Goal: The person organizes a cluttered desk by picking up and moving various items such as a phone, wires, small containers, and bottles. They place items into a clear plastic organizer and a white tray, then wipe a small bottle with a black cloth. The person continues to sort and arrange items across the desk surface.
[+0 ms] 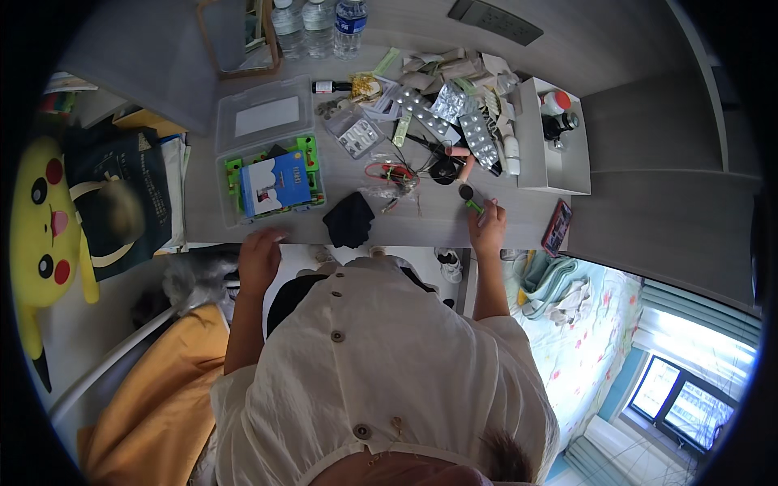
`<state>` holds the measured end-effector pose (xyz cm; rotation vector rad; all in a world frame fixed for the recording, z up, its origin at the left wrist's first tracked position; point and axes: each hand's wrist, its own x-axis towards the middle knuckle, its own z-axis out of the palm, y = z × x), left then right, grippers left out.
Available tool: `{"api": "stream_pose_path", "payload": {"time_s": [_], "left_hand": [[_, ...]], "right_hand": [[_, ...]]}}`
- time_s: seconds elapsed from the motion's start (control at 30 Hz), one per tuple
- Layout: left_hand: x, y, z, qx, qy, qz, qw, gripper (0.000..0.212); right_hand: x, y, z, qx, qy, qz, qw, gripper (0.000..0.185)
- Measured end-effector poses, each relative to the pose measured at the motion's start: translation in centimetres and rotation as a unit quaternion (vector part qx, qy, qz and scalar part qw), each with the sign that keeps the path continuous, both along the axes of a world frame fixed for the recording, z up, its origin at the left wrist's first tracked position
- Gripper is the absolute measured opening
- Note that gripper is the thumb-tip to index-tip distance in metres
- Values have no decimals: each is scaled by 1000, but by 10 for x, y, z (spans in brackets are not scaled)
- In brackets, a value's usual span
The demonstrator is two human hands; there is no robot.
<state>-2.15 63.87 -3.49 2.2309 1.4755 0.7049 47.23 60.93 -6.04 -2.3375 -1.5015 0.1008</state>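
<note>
My right hand point(487, 226) holds a small green item point(475, 207) at the desk's front edge, just below a small dark round piece point(465, 192). My left hand point(263, 249) rests at the front edge with nothing seen in it, below a clear plastic box point(221, 200) that has its lid up. In the box lie green pieces and a blue and white booklet point(276, 182). A black cloth point(349, 220) lies between my hands. Behind it are red cord point(389, 172), a black round spool-like item point(444, 171) and pink rolls point(467, 168).
Blister packs point(479, 140) and paper packets point(462, 67) are heaped at the back. A white open box point(553, 173) with bottles stands right, a phone point(557, 228) near the right edge. Water bottles point(319, 30) and a framed mirror point(249, 73) stand behind. A dark bag point(121, 206) and yellow plush toy point(48, 219) are left.
</note>
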Motion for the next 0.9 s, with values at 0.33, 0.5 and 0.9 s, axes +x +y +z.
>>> {"api": "stream_pose_path", "payload": {"time_s": [0.33, 0.5, 0.9], "left_hand": [[18, 63, 24, 119, 54, 39, 991, 50], [9, 58, 15, 108, 29, 47, 993, 55], [-23, 27, 19, 75, -35, 161, 983, 42]], "right_hand": [[5, 25, -20, -15, -49, 49, 997, 39], [4, 43, -22, -40, -45, 104, 993, 39], [-123, 74, 64, 139, 215, 221, 941, 29]]}}
